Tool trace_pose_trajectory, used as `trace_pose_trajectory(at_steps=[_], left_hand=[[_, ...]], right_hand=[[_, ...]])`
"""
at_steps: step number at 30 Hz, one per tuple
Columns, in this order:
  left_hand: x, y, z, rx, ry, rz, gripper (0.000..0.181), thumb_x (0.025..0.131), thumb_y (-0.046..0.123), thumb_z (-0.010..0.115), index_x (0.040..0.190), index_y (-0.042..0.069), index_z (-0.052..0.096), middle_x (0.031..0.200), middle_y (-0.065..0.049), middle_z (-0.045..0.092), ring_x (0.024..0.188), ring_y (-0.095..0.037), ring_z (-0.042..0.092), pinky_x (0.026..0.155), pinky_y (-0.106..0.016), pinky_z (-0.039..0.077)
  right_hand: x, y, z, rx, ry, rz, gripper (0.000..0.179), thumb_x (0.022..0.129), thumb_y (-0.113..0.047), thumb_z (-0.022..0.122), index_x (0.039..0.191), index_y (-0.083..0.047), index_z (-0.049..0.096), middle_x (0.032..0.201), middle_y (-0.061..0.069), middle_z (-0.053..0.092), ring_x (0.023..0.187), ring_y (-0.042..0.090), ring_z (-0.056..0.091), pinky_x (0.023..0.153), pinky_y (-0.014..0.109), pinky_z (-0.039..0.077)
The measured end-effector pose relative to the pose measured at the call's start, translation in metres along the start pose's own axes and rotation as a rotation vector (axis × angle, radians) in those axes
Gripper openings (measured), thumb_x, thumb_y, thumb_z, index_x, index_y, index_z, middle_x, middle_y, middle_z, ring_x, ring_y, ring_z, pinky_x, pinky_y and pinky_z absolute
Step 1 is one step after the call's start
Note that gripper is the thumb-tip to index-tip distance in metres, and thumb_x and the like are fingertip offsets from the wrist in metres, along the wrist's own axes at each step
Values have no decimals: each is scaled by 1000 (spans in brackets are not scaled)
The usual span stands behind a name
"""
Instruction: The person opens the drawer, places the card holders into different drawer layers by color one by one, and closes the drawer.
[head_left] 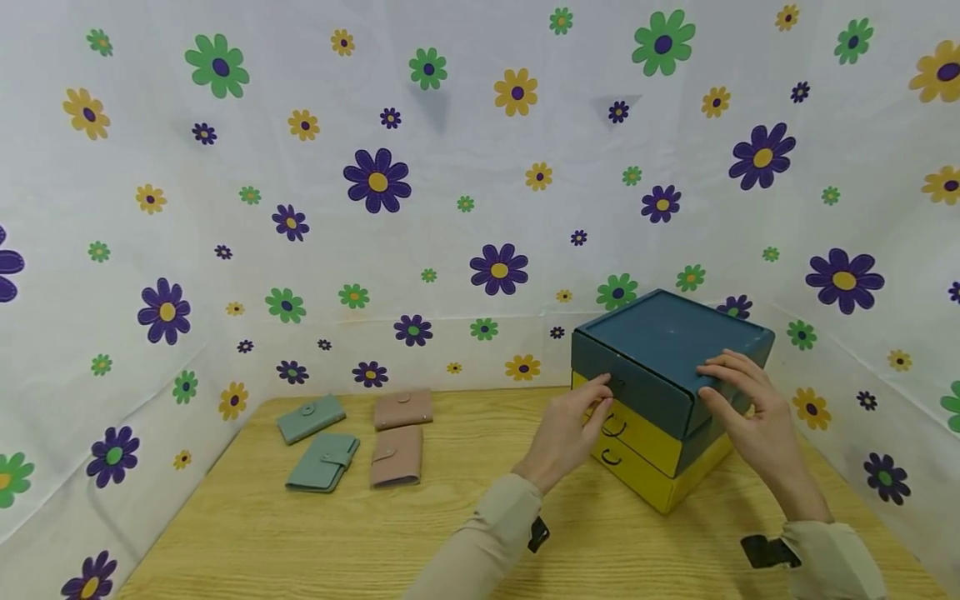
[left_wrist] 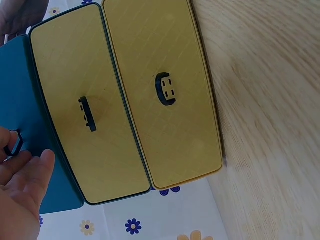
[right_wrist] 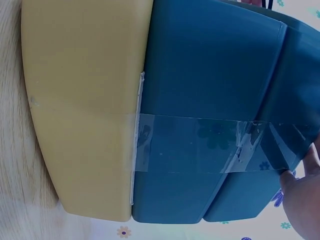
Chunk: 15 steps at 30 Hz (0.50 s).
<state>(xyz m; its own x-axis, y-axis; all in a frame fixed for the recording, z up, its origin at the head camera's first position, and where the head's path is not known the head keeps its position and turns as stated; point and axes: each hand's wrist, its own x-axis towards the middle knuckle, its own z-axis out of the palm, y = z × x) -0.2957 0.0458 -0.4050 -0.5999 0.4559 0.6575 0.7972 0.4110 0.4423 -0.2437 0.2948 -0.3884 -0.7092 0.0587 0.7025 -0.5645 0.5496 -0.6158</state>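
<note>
A stack of drawers (head_left: 671, 333) stands at the right of the table, its top drawer blue and the two below yellow-fronted. My left hand (head_left: 564, 429) is at the blue front, where its fingers pinch the small dark handle (left_wrist: 18, 143) of the top drawer (left_wrist: 35, 125). The right hand (head_left: 757, 408) rests on the upper right edge of the stack, fingers over the top and thumb against the side. Clear tape (right_wrist: 195, 144) crosses the blue side wall (right_wrist: 210, 65). Both yellow drawer fronts (left_wrist: 167, 125) have dark handles and look closed.
On the wooden table (head_left: 300, 550), left of the stack, lie two green wallets (head_left: 324, 462) and two pink wallets (head_left: 396, 456), in two rows. A white cloth (head_left: 450, 250) with printed flowers surrounds the table at the back and sides.
</note>
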Motion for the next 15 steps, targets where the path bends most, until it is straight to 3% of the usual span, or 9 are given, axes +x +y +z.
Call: trace_pose_trajectory(at_steps=[15], left_hand=[[7,3,2,26,-26,-14,17,102,15,53,108,8,68,138,-8,59,101,-11,69,83,-10,50]], right_hand=[[-1,-2,0,-5,0,20,27,92,-2,65,119,-2,66,138,8,52,137,-3,31,109,13,20]])
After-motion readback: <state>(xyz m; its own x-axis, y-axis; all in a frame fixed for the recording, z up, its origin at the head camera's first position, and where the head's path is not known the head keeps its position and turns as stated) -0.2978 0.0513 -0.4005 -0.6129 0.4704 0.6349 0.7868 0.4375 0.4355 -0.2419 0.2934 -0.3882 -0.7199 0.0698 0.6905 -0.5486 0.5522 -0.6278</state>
